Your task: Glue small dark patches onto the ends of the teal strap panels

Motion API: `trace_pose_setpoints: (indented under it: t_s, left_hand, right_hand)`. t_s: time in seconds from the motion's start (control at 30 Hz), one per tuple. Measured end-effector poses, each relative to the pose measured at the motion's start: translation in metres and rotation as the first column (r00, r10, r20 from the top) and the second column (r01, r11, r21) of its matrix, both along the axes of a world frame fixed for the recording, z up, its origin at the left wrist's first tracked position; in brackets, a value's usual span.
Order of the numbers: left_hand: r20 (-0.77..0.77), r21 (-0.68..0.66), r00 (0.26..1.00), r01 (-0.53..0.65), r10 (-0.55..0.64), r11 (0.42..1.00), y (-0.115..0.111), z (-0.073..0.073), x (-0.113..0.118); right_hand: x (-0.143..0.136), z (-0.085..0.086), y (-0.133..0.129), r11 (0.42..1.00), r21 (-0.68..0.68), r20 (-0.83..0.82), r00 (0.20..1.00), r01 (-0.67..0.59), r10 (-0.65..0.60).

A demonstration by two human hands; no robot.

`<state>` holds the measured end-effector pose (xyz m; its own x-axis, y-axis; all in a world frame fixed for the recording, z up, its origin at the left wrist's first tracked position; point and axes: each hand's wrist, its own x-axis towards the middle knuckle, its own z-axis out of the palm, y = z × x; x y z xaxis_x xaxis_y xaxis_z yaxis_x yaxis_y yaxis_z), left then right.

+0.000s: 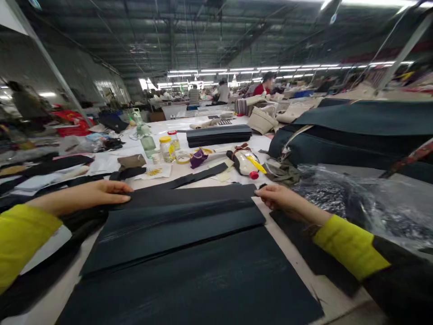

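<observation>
Clock positions are centred on one black strip (199, 195), which lies crosswise on the worktable (287, 250). At 3 o'clock, the right hand (279, 198) pinches the strip's end between thumb and fingers. At 9 o'clock, the left hand (104, 194) meets the opposite end; whether its fingers are closed on it cannot be told. At 6 o'clock, two blue-green panel faces (199, 275) show, the farther overlapping the nearer; whether they are separate pieces is unclear. At 11 o'clock stand two lidded jars: one yellow-lidded (167, 151), one red-lidded (174, 141). One green bottle (146, 142) stands beyond 10 o'clock. One panel stack (219, 136) lies at 1 o'clock; one yellow-handled brush (256, 164), at 2 o'clock.
</observation>
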<state>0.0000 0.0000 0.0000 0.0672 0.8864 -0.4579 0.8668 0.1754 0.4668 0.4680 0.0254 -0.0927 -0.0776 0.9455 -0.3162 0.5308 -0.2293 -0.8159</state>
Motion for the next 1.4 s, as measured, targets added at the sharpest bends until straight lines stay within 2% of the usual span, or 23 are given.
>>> trace_pose_setpoints:
  t_s: [0.13,0.27,0.53,0.7,0.93,1.07,1.27,1.4]
  left_hand:
    - [-0.012,-0.034,0.997,0.078,-0.078,0.996,-0.011,-0.029,-0.003]
    - [0.032,-0.071,0.992,0.123,-0.121,0.990,-0.012,-0.048,-0.005]
    - [0.056,-0.107,0.990,0.136,-0.130,0.985,-0.011,-0.060,-0.009]
    - [0.049,-0.079,0.991,0.129,-0.125,0.989,-0.009,-0.065,-0.013]
    - [0.057,-0.058,0.995,0.085,-0.081,0.995,-0.006,-0.062,-0.005]
    - [0.001,-0.018,0.999,0.040,-0.040,0.999,-0.009,-0.051,0.004]
    - [-0.004,0.072,0.997,-0.072,0.073,0.995,-0.019,-0.027,0.010]
    - [-0.015,0.097,0.997,-0.078,0.080,0.992,-0.018,-0.026,0.004]
  right_hand:
    - [-0.001,-0.014,-0.005,0.998,-0.054,0.020,1.000,-0.017,0.019]
    - [-0.003,-0.020,-0.005,0.997,-0.075,0.054,0.998,-0.016,0.020]
    - [-0.005,-0.018,-0.004,0.997,-0.081,0.131,0.991,0.002,0.009]
    - [-0.003,-0.024,0.000,0.997,-0.076,0.126,0.992,0.007,0.003]
    - [-0.001,-0.032,0.004,0.996,-0.087,0.080,0.997,0.028,-0.021]
    - [-0.001,-0.032,0.003,0.995,-0.093,0.039,0.999,0.039,-0.036]
    - [0.000,-0.027,0.002,0.997,-0.036,-0.019,0.997,0.069,-0.069]
    - [0.000,-0.030,0.002,0.996,0.015,-0.037,0.996,0.083,-0.083]
